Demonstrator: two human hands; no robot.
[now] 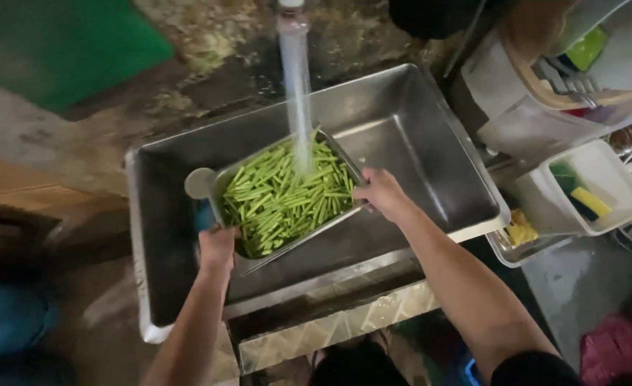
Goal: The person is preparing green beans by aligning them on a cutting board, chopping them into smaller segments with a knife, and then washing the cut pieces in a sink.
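Both hands, left hand (218, 245) and right hand (379, 191), closed on opposite rims of a stiff, wet, likely slippery metal tray (224, 179) of cut green beans (284, 200), tilted over the sink (401, 107) under running water (298, 93).

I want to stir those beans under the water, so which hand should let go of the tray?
Probably the right hand: it grips the tray edge right beside the water stream, while the left hand holds the far lower corner.
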